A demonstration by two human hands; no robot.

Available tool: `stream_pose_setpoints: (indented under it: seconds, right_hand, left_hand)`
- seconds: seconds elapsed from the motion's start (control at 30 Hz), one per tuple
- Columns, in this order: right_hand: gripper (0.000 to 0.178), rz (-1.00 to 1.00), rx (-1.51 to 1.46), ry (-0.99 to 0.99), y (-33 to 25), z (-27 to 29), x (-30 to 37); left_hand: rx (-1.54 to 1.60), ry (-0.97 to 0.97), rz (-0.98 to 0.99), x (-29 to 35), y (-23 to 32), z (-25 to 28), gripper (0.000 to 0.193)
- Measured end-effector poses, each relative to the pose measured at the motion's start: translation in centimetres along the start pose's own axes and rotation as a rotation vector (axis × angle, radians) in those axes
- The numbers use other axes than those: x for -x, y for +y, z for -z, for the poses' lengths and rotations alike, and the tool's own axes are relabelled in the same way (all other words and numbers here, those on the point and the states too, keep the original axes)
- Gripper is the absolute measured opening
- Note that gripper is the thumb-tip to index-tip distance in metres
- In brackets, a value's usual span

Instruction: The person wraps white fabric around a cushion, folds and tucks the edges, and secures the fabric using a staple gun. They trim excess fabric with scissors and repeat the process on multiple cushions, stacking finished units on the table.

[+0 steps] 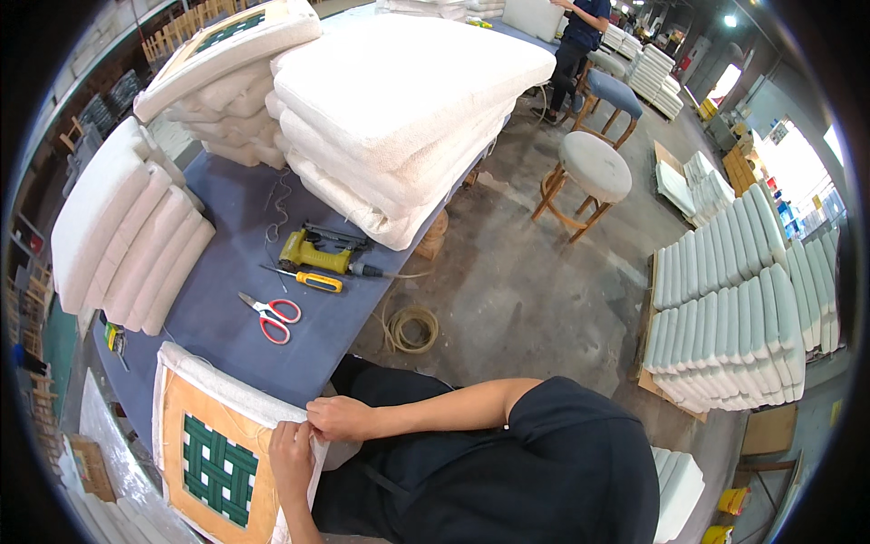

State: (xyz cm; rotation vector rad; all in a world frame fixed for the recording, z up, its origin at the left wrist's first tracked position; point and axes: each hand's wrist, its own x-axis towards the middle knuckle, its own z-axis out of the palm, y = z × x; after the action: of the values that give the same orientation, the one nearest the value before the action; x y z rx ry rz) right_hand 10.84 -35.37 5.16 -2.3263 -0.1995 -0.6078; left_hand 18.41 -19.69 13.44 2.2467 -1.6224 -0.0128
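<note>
A seat cushion (173, 426) rests underside up at the table's near corner and against my lap. Its wooden frame surrounds woven green webbing (217, 470), and white fabric wraps over the edges. My left hand (290, 453) is closed on the fabric along the cushion's right edge. Beside it, my right hand (340, 418) pinches the same fabric near the corner; the fingertips are partly hidden. Beyond the cushion lie red-handled scissors (275, 322), blades apart, a yellow-handled screwdriver (319, 282) and a yellow-green staple gun (313, 254) with an air hose attached.
White cushions (408, 82) are piled high on the blue table (213, 263), with more stacks (136, 227) at its left. A coiled hose (412, 329) lies on the floor. Stools (594, 168) and rows of cushions (725, 317) stand right. A co-worker (584, 36) stands at the far end.
</note>
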Motion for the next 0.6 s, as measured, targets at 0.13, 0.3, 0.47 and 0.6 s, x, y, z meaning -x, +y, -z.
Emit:
stream_pose_setpoints:
  seconds: [0.13, 0.3, 0.47, 0.6]
  right_hand:
    - [0.023, -0.036, 0.021, -0.027, -0.2, -0.4, 0.0]
    - [0.022, -0.029, 0.015, 0.001, 0.1, -0.6, 0.5]
    - [0.027, -0.037, -0.023, -0.069, -0.2, 0.3, 0.4]
    - [0.023, -0.046, 0.018, -0.086, 0.5, 0.8, 1.1]
  left_hand:
    - [0.032, -0.053, 0.028, -0.1, -0.3, 0.1, 0.013]
    - [0.122, -0.017, 0.055, -0.3, 0.4, 0.0, 0.012]
    - [0.206, -0.016, 0.07, -0.5, 0.7, 0.9, 0.014]
    - [0.347, -0.047, 0.142, -0.3, -0.8, 0.0, 0.015]
